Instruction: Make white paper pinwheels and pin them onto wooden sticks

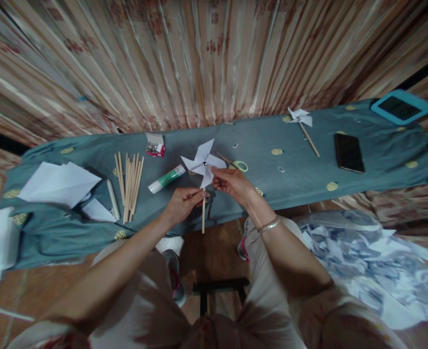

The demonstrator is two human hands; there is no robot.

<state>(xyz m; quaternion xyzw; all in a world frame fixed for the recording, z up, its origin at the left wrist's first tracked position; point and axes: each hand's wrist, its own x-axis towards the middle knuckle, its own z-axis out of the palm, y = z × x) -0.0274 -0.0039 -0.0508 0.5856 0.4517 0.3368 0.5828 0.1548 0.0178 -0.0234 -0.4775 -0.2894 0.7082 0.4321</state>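
Head view: grasping paper pinwheel's wooden stick in left hand, pinching blade in right hand; aiming long axis from lap toward curtain, blades at far end.

The place looks like a room in a home, set up as a craft corner. A patterned curtain hangs behind a narrow counter draped in printed cloth, with scissors, a glue stick, wooden sticks and a paper pinwheel about.
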